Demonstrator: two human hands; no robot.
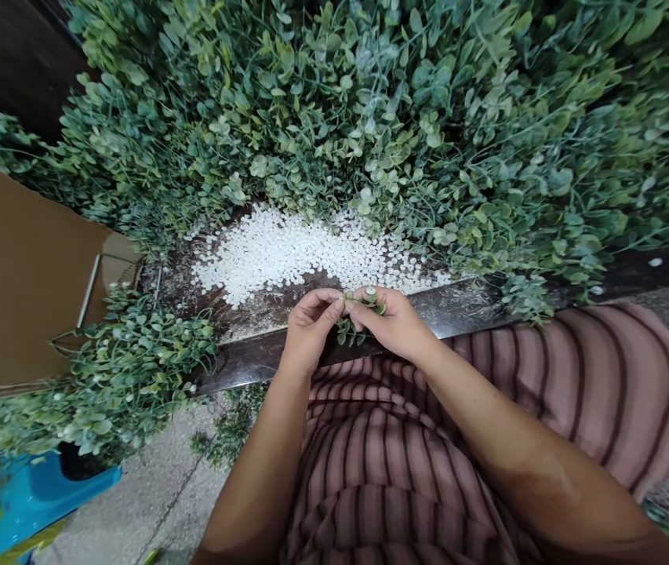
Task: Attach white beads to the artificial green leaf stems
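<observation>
A great heap of leafy green stems (405,118) fills the whole far side in front of you. Its small rounded leaves are matte and plastic-looking, and it spills over the back of the dark, glossy table (463,308). To your left stands a plain brown cardboard box (16,282), flat-sided and smooth. Across your lap lies soft pink cloth with dark stripes (405,455). A smaller pile of the same stems (128,369) droops off the table's left end, above the speckled grey floor (151,502) and a shiny blue plastic object (22,490). Between the big heap and your hands lies a loose drift of tiny white pellets (292,251), scattered on the tabletop. At the table's near edge, your left hand (309,329) and right hand (393,322) meet fingertip to fingertip. Both pinch one short leafy sprig (350,333), which hangs between them just over the edge.
</observation>
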